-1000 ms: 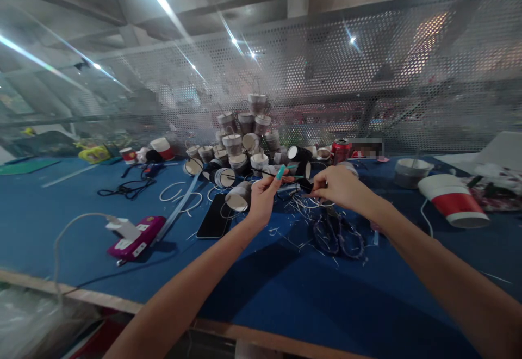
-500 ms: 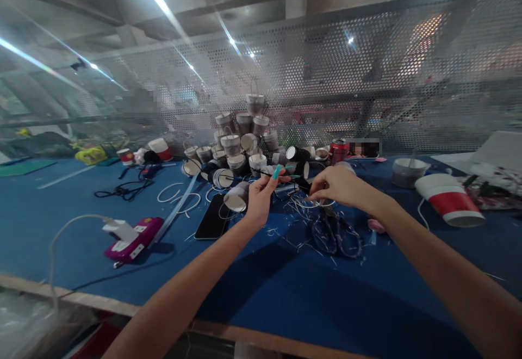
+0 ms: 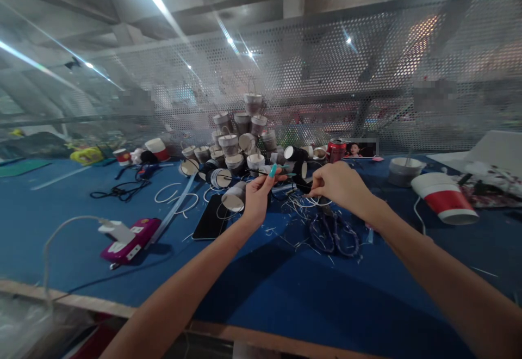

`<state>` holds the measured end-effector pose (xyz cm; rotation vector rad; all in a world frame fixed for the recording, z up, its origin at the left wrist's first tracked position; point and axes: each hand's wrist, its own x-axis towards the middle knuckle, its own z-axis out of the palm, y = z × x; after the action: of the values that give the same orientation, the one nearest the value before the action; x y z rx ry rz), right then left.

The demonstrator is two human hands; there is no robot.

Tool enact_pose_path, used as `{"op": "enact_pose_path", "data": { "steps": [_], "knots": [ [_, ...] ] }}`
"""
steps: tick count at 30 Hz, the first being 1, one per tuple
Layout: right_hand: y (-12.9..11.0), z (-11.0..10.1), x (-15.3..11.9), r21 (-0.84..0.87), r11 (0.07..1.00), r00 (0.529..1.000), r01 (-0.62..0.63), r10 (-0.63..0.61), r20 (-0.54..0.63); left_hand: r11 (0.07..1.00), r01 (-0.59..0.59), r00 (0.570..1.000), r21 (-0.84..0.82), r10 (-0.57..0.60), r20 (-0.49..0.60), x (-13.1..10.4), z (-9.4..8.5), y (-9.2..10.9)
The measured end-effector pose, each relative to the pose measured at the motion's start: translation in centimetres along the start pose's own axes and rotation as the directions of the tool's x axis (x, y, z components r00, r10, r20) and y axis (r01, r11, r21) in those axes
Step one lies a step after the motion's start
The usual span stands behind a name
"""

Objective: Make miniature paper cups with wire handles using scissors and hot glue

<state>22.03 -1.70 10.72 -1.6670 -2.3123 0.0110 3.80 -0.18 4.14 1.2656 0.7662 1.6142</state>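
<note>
Near the middle, my left hand [image 3: 259, 196] is closed in a pinch, its long turquoise nails pointing up, on a thin dark strand. To its right, my right hand [image 3: 336, 185] pinches the end of a black piece [image 3: 300, 184] that hangs between the hands. Behind them lie small grey cups with white rims [image 3: 234, 163], some stacked in a pile, some on their sides. One grey cup [image 3: 234, 198] rests beside my left wrist. Scissors with blue-wrapped handles [image 3: 334, 235] lie below my right hand among white thread scraps.
A black phone [image 3: 210, 218] and a purple power strip [image 3: 131, 242] are on the blue table [image 3: 285, 293] at left. At right stand a grey cup [image 3: 403, 171] and a tipped red-and-white cup [image 3: 444, 198]. A red can [image 3: 336, 150] is behind.
The whole view has shifted slightly. My right hand has lowered a little at its fingertips, and both hands stay close together, still pinching.
</note>
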Motion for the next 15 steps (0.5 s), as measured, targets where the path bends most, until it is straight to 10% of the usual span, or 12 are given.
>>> {"op": "enact_pose_path", "data": {
  "steps": [15],
  "knots": [
    [0.65,-0.30,0.16,0.119,0.988,0.989,0.102,-0.113,0.092,1.000,-0.013,1.000,-0.013,0.013,-0.016,0.39,-0.18,-0.59]
  ]
}}
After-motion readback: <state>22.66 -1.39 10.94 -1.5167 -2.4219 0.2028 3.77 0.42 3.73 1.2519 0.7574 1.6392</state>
